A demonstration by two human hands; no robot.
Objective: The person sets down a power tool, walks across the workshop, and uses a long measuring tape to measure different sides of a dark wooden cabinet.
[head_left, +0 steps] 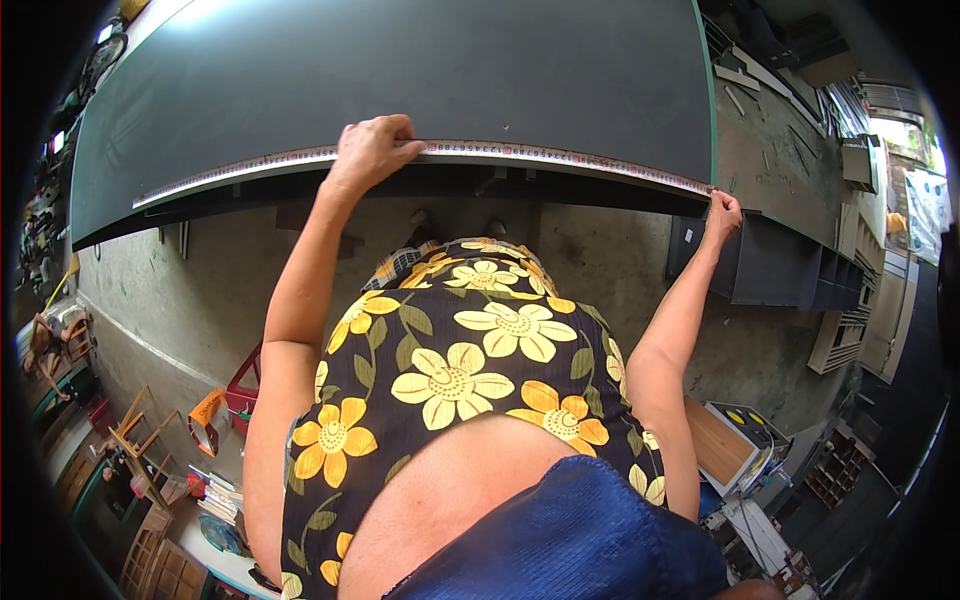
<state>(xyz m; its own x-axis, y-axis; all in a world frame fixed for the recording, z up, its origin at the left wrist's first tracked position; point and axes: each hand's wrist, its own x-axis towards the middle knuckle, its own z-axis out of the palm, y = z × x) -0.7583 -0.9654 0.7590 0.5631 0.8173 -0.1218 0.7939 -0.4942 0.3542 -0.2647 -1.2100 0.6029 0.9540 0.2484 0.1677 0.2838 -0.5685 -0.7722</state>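
Item: measuring tape [500, 151], pale strip with red and black marks, laid flat along the near edge of a large dark green board [420, 70]. I see my left hand [372, 150] resting on it near mid-length, fingers curled over the board's edge and pressing the tape down. My right hand [722, 212] sits at the board's right corner, fingertips pinched shut on the tape's end. Below: concrete floor [200, 290], my floral shirt. Right of the board: dark cabinet parts [770, 265]. Lower left: wooden chairs [140, 435].
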